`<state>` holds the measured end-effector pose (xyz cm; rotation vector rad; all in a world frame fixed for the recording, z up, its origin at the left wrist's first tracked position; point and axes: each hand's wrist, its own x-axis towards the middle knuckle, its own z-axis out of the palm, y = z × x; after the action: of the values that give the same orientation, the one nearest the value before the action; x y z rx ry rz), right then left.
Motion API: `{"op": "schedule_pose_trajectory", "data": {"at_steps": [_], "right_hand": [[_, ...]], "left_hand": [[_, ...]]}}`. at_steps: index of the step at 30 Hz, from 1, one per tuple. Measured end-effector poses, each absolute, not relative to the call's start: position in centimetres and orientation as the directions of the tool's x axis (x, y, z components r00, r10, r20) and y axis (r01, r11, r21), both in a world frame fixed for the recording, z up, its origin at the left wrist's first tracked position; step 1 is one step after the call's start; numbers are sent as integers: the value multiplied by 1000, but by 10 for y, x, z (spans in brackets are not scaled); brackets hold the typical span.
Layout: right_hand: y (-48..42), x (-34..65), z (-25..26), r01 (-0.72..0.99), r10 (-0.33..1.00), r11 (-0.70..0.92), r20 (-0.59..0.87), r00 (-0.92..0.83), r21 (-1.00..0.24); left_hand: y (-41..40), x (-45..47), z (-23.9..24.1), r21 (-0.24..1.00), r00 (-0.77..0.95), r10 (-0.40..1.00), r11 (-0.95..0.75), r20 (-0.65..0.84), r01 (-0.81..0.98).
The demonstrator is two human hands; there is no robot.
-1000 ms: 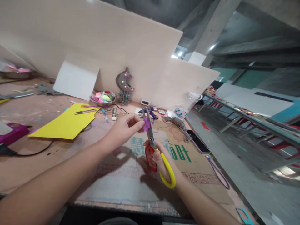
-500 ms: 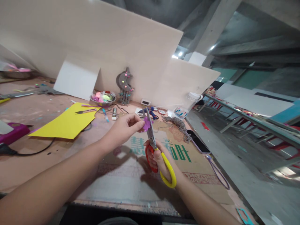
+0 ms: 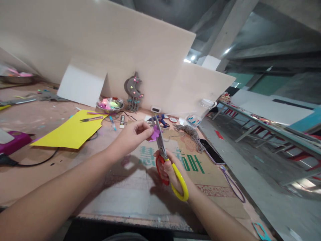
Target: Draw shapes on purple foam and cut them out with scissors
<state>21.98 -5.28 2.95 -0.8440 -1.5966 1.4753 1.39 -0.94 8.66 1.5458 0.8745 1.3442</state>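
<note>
Between the thumb and fingers of my left hand (image 3: 134,134) is a small purple paper piece (image 3: 155,134) with a scalloped edge, like a flower. My right hand (image 3: 173,169) is wrapped round the scissors (image 3: 162,149), which have one red and one yellow handle. Their blades point away from me and stand slightly apart, with the purple paper at them. Both hands are above a brown cardboard sheet (image 3: 220,201) with green printed characters. Part of the paper is hidden behind the blades and my fingertips.
Left lies yellow paper (image 3: 67,132) with a pen-like tool on it. Behind are a metal bowl (image 3: 110,106) of coloured bits, a grey moon ornament (image 3: 134,88) and a blue glue gun (image 3: 163,121). Grey yarn (image 3: 190,134) and a phone (image 3: 212,152) lie near the right edge.
The purple paper has turned in my left fingers and shows a little lower and further left at the blades. My right hand and the scissors have barely moved.
</note>
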Motion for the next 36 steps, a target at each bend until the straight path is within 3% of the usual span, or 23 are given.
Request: {"op": "schedule_pose_trajectory", "data": {"at_steps": [36], "right_hand": [[-53, 219, 35, 31, 893, 113, 88, -441, -993]], "left_hand": [[-3, 7, 86, 905, 79, 903, -424, 421, 19]]}}
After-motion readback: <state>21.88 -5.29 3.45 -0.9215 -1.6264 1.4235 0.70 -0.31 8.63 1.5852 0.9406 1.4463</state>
